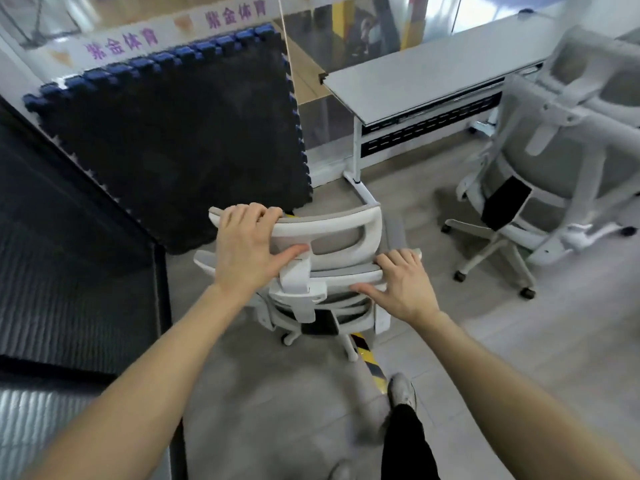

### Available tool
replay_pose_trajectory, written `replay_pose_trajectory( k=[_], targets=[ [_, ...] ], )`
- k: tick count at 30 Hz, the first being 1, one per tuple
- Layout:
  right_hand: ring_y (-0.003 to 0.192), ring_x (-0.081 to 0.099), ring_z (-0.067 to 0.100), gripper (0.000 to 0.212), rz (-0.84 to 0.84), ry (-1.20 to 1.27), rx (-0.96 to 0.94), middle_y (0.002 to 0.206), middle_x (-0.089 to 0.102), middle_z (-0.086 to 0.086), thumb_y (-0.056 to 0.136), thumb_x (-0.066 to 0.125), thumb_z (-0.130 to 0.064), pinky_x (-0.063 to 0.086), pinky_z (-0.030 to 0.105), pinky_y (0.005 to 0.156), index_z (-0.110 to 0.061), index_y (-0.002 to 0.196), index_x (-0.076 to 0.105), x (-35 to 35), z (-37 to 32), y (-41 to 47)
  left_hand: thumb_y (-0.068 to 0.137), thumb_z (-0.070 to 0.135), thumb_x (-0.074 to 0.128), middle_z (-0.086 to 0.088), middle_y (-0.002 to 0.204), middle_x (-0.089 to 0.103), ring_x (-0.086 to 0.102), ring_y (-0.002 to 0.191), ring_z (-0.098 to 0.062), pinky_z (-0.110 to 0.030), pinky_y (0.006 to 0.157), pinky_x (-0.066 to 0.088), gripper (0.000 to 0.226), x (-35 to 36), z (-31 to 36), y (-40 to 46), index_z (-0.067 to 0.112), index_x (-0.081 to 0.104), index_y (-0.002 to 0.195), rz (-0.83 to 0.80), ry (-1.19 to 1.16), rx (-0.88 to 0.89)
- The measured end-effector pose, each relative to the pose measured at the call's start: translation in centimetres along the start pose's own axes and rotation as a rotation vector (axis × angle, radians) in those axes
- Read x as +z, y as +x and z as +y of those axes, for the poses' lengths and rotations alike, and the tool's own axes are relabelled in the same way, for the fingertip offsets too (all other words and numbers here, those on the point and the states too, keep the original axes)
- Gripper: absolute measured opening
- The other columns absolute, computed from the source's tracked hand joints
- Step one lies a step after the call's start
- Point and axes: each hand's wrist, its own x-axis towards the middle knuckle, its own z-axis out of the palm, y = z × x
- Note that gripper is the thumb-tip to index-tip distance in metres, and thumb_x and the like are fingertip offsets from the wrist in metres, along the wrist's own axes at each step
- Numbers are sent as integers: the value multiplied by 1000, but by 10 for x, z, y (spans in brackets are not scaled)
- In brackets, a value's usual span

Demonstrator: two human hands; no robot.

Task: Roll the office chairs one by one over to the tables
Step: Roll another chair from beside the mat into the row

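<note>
Head view, item one: office chair (332, 237), white frame, grey mesh, seen from behind and above, standing on the grey floor astride a yellow-black floor stripe (367, 355), near the end leg of the table (433, 77)
Your left hand (247, 247): closed over the headrest's top edge, thumb spread along its back
Your right hand (403, 285): fingers curled over the backrest's upper rim
Item two: second chair (568, 161), already parked beside the table
Also present: dark foam mat (180, 133), leaning upright to the left
Step in hand, by my reading: rolling the held chair tableward
Next move calls for steering right, clear of the table foot and the parked chair's castors
</note>
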Motion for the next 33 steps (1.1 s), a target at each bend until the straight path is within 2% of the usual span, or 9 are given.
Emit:
replay_pose_trajectory(
  k=[7, 12, 21, 27, 33],
  targets=[
    [101, 51, 21, 71, 83, -95, 158, 103, 58, -7, 92, 54, -90, 39, 35, 97, -21, 100, 66, -20, -41, -89, 88, 90, 63, 6, 107, 58, 56, 100, -24, -47, 97, 43, 69, -13, 10, -20, 29, 67, 118, 16, -163, 192],
    [100, 53, 24, 72, 171, -136, 213, 103, 57, -6, 92, 58, -89, 38, 37, 97, -18, 102, 67, -30, -45, -140, 88, 85, 69, 4, 108, 59, 57, 99, -26, -47, 96, 40, 67, -8, 37, -39, 26, 69, 118, 92, -243, 258],
    [110, 52, 22, 67, 199, -136, 373, 109, 58, -9, 92, 64, -85, 43, 40, 106, -20, 111, 66, -61, -33, -203, 84, 76, 74, 3, 106, 58, 56, 93, -29, -49, 91, 38, 59, 15, 101, -41, 27, 68, 115, 209, -376, 363],
    [114, 52, 21, 67, 225, -187, 478, 117, 59, -7, 94, 63, -83, 38, 40, 115, -21, 120, 66, -73, -45, -231, 79, 76, 78, 1, 100, 59, 56, 89, -30, -50, 88, 39, 61, 27, 126, -35, 23, 70, 108, 256, -459, 418],
    [111, 55, 20, 68, 226, -254, 577, 117, 61, -6, 95, 61, -82, 45, 43, 107, -20, 121, 66, -88, -39, -271, 79, 75, 78, -3, 98, 59, 56, 87, -33, -51, 88, 41, 62, 30, 177, -21, 19, 72, 105, 243, -561, 500]
  ],
)
